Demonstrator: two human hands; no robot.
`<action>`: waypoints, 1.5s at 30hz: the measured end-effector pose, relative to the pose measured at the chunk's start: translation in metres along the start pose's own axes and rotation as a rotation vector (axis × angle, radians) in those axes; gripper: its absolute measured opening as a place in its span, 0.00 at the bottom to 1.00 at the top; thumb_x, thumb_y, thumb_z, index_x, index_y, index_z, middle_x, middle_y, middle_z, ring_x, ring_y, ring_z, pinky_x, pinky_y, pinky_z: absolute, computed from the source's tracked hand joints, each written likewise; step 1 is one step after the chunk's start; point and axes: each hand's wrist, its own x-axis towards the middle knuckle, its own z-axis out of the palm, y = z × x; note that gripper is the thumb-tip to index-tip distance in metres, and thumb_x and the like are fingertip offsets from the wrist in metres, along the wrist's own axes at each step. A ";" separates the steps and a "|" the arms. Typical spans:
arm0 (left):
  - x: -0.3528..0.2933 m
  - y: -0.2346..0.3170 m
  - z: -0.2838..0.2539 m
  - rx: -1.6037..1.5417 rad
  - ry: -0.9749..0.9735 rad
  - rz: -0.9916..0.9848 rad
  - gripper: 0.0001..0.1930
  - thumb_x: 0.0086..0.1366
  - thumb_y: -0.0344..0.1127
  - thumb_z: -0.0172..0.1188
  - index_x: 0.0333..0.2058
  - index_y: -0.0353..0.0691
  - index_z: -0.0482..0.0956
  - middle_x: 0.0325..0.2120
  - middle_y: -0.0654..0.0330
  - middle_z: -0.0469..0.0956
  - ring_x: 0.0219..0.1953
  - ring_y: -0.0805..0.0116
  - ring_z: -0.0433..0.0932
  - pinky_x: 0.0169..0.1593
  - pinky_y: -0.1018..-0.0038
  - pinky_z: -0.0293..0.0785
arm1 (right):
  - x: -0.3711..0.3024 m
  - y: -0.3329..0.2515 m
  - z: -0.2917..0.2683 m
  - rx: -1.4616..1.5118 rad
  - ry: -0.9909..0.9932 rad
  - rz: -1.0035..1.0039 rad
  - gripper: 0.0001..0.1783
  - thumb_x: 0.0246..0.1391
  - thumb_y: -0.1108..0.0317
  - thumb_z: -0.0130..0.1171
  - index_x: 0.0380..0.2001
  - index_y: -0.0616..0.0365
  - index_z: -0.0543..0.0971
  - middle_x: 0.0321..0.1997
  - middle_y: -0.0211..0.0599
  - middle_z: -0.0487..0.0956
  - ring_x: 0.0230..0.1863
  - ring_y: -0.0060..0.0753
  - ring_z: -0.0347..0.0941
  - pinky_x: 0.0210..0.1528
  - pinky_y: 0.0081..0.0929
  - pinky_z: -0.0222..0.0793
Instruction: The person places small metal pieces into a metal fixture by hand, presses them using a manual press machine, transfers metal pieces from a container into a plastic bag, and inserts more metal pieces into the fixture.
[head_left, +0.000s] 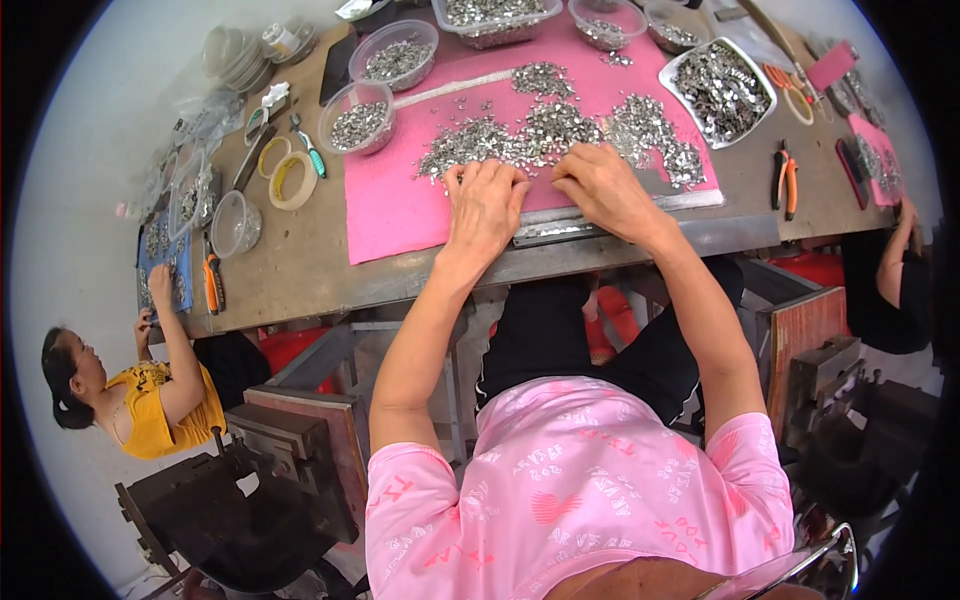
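Observation:
Small shiny metal pieces [545, 133] lie in loose heaps on a pink cloth [390, 200] in front of me. My left hand [483, 203] rests at the near edge of the heap, with its fingers curled down and their tips bunched together. To its right, my right hand [608, 195] is also closed, thumb against bent fingers, beside the pieces. Whatever lies between the fingertips of either hand is too small or hidden to name. Below and between the hands, a narrow dark metal tray or bar [560, 232] lies along the table's front edge.
Clear tubs [398, 55] and a white tray [718, 92] of metal pieces stand around the cloth. Tape rolls [293, 182] and orange-handled pliers [213, 275] lie left; more pliers [785, 182] lie right. A person in yellow [165, 405] works at the left, another person [893, 270] at the right.

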 end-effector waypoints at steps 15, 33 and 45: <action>-0.013 0.058 -0.006 -0.386 -0.063 -0.036 0.02 0.64 0.26 0.61 0.35 0.38 0.78 0.30 0.58 0.78 0.37 0.59 0.76 0.47 0.63 0.65 | -0.038 0.027 -0.024 0.013 0.052 0.107 0.03 0.53 0.74 0.66 0.32 0.61 0.82 0.31 0.40 0.75 0.36 0.45 0.75 0.40 0.40 0.70; -0.027 0.074 0.010 -0.175 0.060 0.109 0.06 0.61 0.26 0.64 0.36 0.37 0.77 0.34 0.56 0.79 0.36 0.54 0.76 0.47 0.60 0.69 | -0.049 0.004 -0.031 0.161 0.136 0.247 0.04 0.59 0.75 0.61 0.35 0.65 0.77 0.34 0.46 0.78 0.37 0.50 0.77 0.40 0.40 0.71; 0.001 0.009 0.001 0.102 0.061 -0.114 0.08 0.57 0.40 0.72 0.33 0.46 0.84 0.30 0.63 0.75 0.40 0.60 0.72 0.54 0.57 0.60 | -0.065 -0.023 -0.008 0.308 0.201 0.174 0.04 0.57 0.78 0.61 0.34 0.65 0.76 0.35 0.42 0.78 0.39 0.46 0.75 0.44 0.37 0.69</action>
